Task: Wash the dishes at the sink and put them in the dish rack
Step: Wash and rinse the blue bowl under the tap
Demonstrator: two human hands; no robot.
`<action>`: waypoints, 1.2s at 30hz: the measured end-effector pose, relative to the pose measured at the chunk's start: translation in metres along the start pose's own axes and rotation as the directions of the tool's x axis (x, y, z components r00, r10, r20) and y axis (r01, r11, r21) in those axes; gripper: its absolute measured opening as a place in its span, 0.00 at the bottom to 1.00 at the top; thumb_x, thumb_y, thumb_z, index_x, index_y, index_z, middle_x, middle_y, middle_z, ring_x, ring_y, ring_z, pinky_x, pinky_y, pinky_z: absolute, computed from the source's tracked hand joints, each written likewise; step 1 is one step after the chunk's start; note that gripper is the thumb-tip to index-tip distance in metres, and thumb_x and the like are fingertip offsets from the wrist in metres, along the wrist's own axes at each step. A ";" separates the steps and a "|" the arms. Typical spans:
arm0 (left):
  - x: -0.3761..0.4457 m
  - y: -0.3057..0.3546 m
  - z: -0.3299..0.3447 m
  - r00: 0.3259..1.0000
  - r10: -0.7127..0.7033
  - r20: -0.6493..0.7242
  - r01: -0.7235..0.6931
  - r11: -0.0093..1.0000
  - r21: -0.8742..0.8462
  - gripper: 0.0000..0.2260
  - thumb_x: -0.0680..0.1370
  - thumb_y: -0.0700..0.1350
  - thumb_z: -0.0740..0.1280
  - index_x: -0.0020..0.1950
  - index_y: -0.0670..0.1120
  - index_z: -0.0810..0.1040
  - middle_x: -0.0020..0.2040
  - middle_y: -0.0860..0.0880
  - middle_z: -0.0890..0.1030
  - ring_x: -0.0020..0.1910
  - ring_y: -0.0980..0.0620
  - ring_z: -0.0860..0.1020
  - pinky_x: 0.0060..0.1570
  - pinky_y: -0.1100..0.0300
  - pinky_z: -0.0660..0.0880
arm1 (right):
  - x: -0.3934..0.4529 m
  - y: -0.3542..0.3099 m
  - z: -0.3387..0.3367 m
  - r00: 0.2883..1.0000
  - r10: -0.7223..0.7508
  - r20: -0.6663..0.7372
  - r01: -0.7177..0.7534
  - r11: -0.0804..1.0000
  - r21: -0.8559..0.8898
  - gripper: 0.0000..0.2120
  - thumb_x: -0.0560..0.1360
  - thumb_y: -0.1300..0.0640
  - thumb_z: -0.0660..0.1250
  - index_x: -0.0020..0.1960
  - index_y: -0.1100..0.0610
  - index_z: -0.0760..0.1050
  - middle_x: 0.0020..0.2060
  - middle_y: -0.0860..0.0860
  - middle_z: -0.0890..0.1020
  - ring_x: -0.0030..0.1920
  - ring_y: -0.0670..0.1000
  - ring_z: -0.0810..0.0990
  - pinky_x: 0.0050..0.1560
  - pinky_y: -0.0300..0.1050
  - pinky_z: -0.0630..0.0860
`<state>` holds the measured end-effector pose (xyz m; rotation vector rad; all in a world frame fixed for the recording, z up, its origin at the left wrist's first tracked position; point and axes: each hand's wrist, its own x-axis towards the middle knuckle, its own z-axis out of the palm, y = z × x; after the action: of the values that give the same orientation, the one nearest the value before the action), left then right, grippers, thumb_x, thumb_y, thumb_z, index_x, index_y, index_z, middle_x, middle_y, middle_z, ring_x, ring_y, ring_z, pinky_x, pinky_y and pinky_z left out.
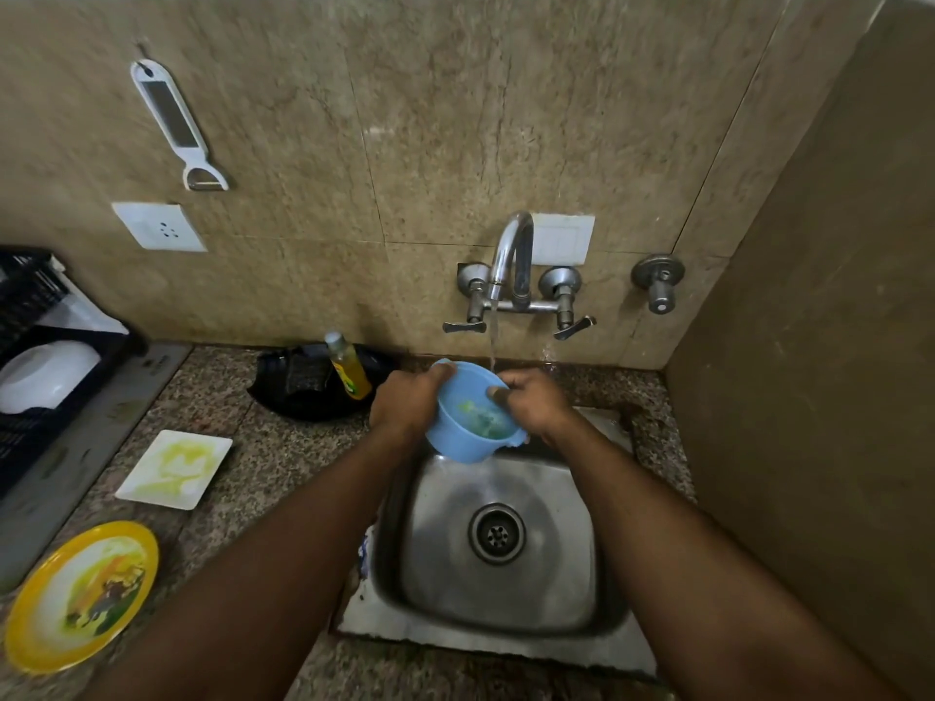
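Left hand [405, 402] grips the blue bowl [473, 414] by its rim, tilted toward the person over the sink [506, 548] at 12 o'clock, under the running tap [511, 260]. Right hand [536, 399] holds the opposite rim, fingers curled inside, probably rubbing off residue. Dirty square plate [174, 470] and yellow plate [81, 594] wait at 9 o'clock (rack [30, 306] further left).

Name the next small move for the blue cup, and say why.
Probably tip the blue cup further under the water stream: green residue still sits inside, and the stream seems to land at its far rim. Both hands already hold it over the sink.
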<state>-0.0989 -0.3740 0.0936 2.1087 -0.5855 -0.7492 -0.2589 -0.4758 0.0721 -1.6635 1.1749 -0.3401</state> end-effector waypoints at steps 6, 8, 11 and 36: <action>-0.017 0.003 0.015 0.995 0.024 0.098 0.001 0.968 -0.251 0.23 0.64 0.49 0.74 0.58 0.48 0.78 0.51 0.49 0.83 0.49 0.48 0.82 0.46 0.52 0.80 | -0.014 -0.003 0.008 0.990 0.118 -0.080 -0.104 0.981 0.167 0.17 0.82 0.52 0.67 0.42 0.65 0.80 0.30 0.67 0.83 0.25 0.61 0.82 0.19 0.43 0.73; -0.021 0.003 0.014 0.998 0.024 0.051 -0.012 0.974 -0.225 0.19 0.66 0.45 0.72 0.56 0.47 0.75 0.50 0.47 0.80 0.45 0.50 0.78 0.39 0.57 0.73 | -0.013 -0.002 0.003 0.989 0.134 -0.069 -0.123 0.983 0.137 0.19 0.82 0.50 0.67 0.42 0.65 0.80 0.29 0.65 0.83 0.25 0.60 0.82 0.20 0.43 0.74; -0.019 0.004 0.006 0.983 -0.034 0.178 0.086 0.953 -0.292 0.13 0.61 0.44 0.68 0.44 0.45 0.79 0.48 0.42 0.83 0.45 0.43 0.81 0.40 0.54 0.75 | -0.006 -0.003 -0.003 0.997 0.080 -0.019 -0.079 0.995 0.058 0.10 0.80 0.51 0.69 0.51 0.57 0.85 0.39 0.56 0.87 0.34 0.56 0.86 0.29 0.46 0.81; -0.016 -0.009 0.004 0.978 -0.101 0.182 0.179 0.854 -0.489 0.08 0.55 0.41 0.66 0.31 0.48 0.80 0.41 0.43 0.80 0.45 0.41 0.78 0.40 0.51 0.73 | 0.002 -0.004 -0.010 0.991 0.119 -0.058 -0.094 0.941 0.325 0.16 0.76 0.51 0.75 0.35 0.58 0.76 0.27 0.57 0.78 0.20 0.51 0.70 0.22 0.38 0.62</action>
<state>-0.1118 -0.3612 0.0895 1.6252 -0.2687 -1.0279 -0.2630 -0.4830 0.0798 -1.3077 1.1911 -0.5036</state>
